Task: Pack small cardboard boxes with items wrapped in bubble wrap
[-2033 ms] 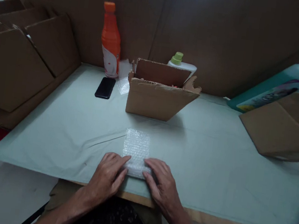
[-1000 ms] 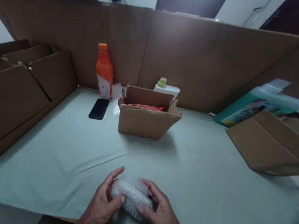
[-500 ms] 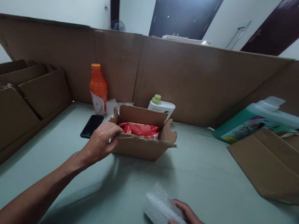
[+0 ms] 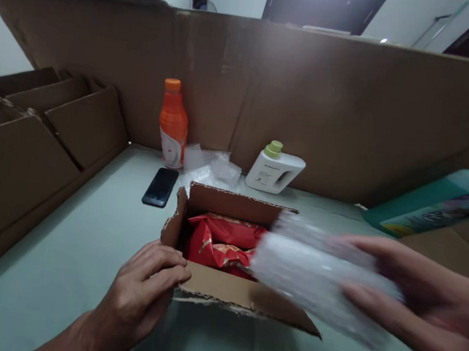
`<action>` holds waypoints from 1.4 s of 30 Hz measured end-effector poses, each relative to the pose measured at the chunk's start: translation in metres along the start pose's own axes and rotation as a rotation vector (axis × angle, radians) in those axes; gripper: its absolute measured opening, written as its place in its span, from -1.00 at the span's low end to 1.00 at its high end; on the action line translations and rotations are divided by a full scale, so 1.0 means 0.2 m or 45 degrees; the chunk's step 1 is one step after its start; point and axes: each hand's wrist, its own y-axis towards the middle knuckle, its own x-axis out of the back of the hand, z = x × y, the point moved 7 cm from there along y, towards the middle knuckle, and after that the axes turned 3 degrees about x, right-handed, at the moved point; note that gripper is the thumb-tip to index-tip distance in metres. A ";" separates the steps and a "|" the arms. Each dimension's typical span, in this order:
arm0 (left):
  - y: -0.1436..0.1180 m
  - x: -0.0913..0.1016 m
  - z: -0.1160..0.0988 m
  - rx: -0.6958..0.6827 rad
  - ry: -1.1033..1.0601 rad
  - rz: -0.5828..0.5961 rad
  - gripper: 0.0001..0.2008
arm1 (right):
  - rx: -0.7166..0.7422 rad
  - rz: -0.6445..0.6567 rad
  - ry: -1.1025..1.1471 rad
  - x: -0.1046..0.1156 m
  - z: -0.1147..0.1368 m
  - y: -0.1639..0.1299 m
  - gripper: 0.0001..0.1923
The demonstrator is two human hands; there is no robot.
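Observation:
An open cardboard box [image 4: 221, 282] stands in front of me with its flaps spread. Inside it lie red shiny packets [image 4: 227, 231]. My left hand [image 4: 148, 284] grips the box at its near left corner, fingers closed over the edge. In my right hand [image 4: 412, 294] is a roll of bubble wrap [image 4: 316, 276], held between thumb and fingers above the right side of the box. It is blurred by motion and covers part of the packets. Whether anything is wrapped inside the roll cannot be made out.
Behind the box are an orange bottle [image 4: 173, 125], a black phone [image 4: 160, 187], loose bubble wrap sheets [image 4: 213, 168] and a white bottle with a green cap [image 4: 275, 169]. Cardboard boxes [image 4: 16, 177] line the left; a green jug [image 4: 431, 205] leans at right. A cardboard wall [image 4: 332, 108] closes the back.
The bubble wrap roll has risen from the near table to over the box in my right hand. The box has come closer, pulled by my left hand, and my view has tilted down.

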 end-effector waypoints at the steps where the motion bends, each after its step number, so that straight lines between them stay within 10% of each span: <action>1: 0.00 0.00 0.00 0.000 -0.018 -0.017 -0.70 | 0.052 0.188 0.029 -0.11 0.08 0.10 -0.63; 7: 0.02 0.01 0.02 0.010 -0.063 -0.063 -0.71 | 0.160 0.882 -0.358 -0.65 0.27 0.47 -0.76; 11: 0.01 0.00 0.04 -0.019 -0.092 -0.032 -0.72 | 0.241 0.862 -1.067 -0.79 0.33 0.55 -0.82; 15: 0.01 0.00 0.06 -0.006 -0.127 -0.007 -0.72 | 0.289 0.868 -1.064 -0.95 0.41 0.54 -0.78; 30: 0.00 -0.01 0.07 0.036 -0.112 -0.033 -0.71 | 0.214 0.993 -0.898 -1.10 0.34 0.44 -0.75; 34: 0.00 -0.01 0.05 0.015 -0.069 -0.044 -0.67 | 0.277 0.803 -0.734 -0.94 0.39 0.45 -0.71; 38: -0.07 0.06 0.02 0.028 0.023 -0.231 -0.41 | 0.270 0.297 -0.404 -0.43 0.42 0.33 -0.65; 42: -0.26 0.08 0.18 0.432 0.016 -0.316 -0.36 | 0.009 -0.296 -0.314 0.03 0.16 -0.05 -0.66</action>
